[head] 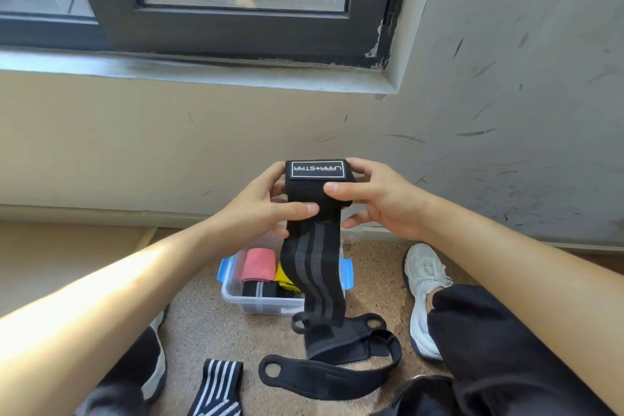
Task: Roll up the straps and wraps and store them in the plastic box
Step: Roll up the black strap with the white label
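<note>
In the head view I saw the black wrap (312,263) caught between both hands, its rolled end uppermost with a white-framed label facing me. The left hand (266,203) gripped the roll's left side with its thumb laid across the front. The right hand (374,199) gripped the right side, thumb on the front just above the left thumb and fingers curled behind. Both forearms reached forward and converged on the roll, which was held up in front of the wall (169,145).

The wrap's loose tail, marked with grey stripes, hung straight down from the hands and crossed the right part of the plastic box (256,306). Its blurred end overlapped a black strap (324,371) on the floor (209,324); I could not tell whether they touched.

The box stood open directly below the hands, with blue latches on its sides. It held a pink roll (258,263), a yellow item (283,277) and a black roll (258,289), and the near part of its bottom was bare.

A black-and-white striped wrap (219,385) lay nearer to me, below the left forearm. A white shoe (422,294) sat to the right of the box, with open floor between them.
</note>
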A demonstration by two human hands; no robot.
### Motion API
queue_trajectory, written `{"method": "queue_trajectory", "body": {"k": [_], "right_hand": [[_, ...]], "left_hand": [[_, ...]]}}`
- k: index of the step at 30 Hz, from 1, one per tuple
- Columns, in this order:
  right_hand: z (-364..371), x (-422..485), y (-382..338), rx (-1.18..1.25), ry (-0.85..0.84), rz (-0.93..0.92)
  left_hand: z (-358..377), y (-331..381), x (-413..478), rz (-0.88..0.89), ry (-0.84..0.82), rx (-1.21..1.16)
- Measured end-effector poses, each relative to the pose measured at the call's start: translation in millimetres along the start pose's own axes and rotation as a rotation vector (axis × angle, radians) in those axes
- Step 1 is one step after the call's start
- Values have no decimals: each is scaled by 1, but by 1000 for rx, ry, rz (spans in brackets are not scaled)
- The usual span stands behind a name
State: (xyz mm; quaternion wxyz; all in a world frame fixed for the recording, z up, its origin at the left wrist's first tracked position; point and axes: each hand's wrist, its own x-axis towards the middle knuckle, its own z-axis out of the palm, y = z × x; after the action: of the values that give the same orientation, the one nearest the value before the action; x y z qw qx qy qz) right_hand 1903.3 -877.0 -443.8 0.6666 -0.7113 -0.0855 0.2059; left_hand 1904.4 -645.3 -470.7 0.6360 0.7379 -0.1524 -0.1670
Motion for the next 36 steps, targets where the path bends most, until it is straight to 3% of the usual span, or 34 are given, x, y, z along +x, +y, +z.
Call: {"method": "queue_trajectory", "body": {"k": [4,8,12,19,23,29,32,36], "right_hand": [[2,0,3,-49,60,-67],[6,1,9,-111,90,-130],[5,0,5,-117,57,-101],[1,-2,0,-26,-116,124],[2,-2,0,-20,-108,141],[4,-1,2,12,-17,95],[4,-1,3,16,24,40],[3,-1,6,-14,44,-52]], "left_hand": [[1,7,-5,-171,-121,-93],[5,10,-3,-195,-73,-192],[5,6,-1,-163,-3,-226],[3,3,0,-5,57,-163],[3,2,0,41,82,-111],[0,5,-2,-25,27,-64],[-1,7,-4,-120,-49,-138],[3,12,-5,-165,-20,-221]]}}
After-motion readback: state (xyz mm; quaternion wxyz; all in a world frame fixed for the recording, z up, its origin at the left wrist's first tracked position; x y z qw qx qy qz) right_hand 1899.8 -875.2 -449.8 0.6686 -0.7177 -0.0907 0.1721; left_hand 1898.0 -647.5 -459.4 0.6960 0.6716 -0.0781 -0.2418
